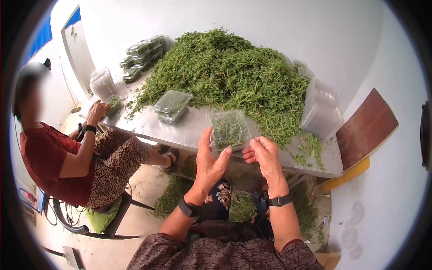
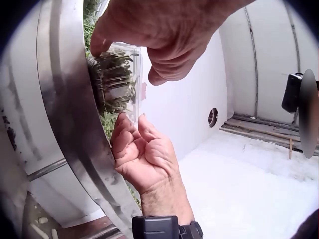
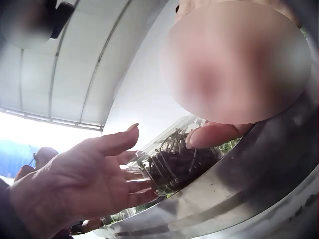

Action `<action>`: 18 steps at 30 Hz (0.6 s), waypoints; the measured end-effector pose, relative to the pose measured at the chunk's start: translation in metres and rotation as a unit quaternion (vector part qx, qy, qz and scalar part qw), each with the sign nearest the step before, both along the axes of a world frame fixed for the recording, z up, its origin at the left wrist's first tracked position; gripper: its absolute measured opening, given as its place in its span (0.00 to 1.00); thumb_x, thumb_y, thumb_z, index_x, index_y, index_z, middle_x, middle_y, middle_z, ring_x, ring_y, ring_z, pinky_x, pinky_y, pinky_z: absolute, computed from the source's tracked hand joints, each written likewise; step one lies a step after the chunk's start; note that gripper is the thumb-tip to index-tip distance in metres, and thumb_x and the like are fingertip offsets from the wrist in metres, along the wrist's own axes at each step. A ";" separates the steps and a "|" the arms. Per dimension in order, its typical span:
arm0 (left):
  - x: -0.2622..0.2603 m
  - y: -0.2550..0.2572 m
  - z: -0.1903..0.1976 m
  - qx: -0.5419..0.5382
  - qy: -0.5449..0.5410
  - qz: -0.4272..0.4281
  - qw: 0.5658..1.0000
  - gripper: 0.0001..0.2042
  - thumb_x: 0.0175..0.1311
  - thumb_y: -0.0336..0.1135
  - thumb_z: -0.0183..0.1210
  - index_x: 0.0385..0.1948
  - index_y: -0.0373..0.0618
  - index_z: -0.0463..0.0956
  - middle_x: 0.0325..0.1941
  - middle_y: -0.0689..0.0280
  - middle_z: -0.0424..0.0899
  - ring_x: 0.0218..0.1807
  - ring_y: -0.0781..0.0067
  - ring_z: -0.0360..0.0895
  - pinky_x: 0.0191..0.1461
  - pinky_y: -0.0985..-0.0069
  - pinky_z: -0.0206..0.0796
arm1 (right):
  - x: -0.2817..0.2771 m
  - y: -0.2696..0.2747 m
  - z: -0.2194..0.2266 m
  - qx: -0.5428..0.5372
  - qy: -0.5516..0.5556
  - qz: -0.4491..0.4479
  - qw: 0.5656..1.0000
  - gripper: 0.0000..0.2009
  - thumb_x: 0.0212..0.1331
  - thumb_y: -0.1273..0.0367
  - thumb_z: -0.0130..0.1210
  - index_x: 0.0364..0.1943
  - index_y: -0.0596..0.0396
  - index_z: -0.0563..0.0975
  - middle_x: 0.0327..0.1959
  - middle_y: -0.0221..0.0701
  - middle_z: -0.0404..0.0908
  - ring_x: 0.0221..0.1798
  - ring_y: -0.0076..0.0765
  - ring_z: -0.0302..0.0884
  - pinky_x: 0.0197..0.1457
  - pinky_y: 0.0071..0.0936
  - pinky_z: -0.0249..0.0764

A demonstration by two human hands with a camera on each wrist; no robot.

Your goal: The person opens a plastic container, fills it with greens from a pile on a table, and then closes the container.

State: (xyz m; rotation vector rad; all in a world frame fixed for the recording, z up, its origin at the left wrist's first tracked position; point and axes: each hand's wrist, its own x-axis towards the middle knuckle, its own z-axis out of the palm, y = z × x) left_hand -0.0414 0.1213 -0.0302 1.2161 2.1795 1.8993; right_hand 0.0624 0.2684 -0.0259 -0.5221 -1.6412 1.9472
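A clear plastic clamshell box (image 1: 228, 130) filled with leafy green herbs is at the table's front edge, between both hands. My left hand (image 1: 210, 162) is at its left side, thumb spread and fingers extended; in the right wrist view those straight fingers (image 3: 142, 191) lie along the box's side. My right hand (image 1: 264, 155) pinches the box's near right corner between thumb and curled fingers, as the left wrist view also shows. Stems and leaves (image 2: 114, 82) show through the clear plastic.
A big heap of greens (image 1: 234, 72) covers the table's back. A closed filled box (image 1: 172, 106) stands left, filled boxes (image 1: 143, 54) are stacked behind it, and nested plastic boxes (image 1: 321, 110) stand right. A seated person (image 1: 58, 153) works at the left end.
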 end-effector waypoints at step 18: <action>-0.003 0.022 -0.012 0.021 0.119 0.124 0.985 0.32 0.63 0.39 0.58 0.66 0.38 0.55 0.70 0.47 0.55 0.69 0.49 0.58 0.67 0.59 0.54 | -0.006 -0.006 -0.003 0.047 -0.010 0.003 0.999 0.22 0.71 0.59 0.45 0.59 0.62 0.68 0.33 0.38 0.80 0.27 0.28 0.79 0.28 0.21 0.76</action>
